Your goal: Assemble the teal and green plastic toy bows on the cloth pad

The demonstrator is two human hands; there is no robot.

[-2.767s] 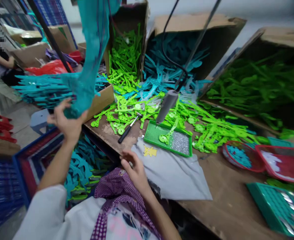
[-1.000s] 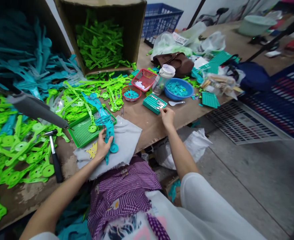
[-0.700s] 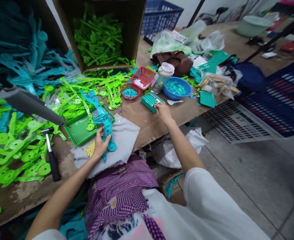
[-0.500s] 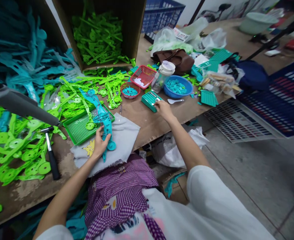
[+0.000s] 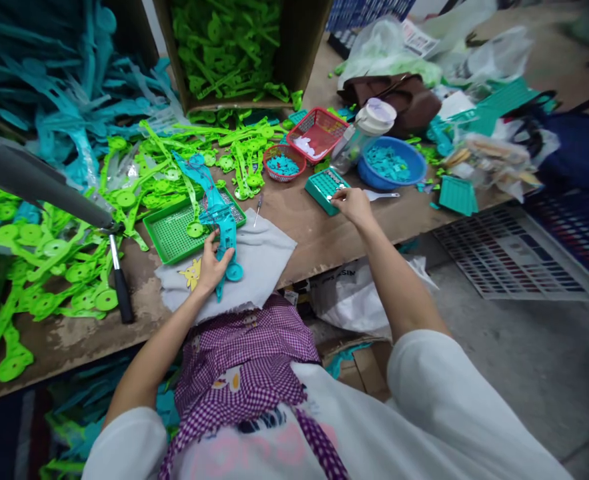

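A worn brown counter spreads around both hands, with lime-green plastic parts heaped beyond and left of the left hand. This hand grips a turquoise plastic piece between thumb and fingers, above a grey cloth. Just beyond it sits a green tray; to its left lies a hammer. The right hand has its fingertips drawn together at a teal tray of small discs; whether they hold a disc cannot be told. Beyond the right hand stand 2 red baskets, a jar and a blue bowl.
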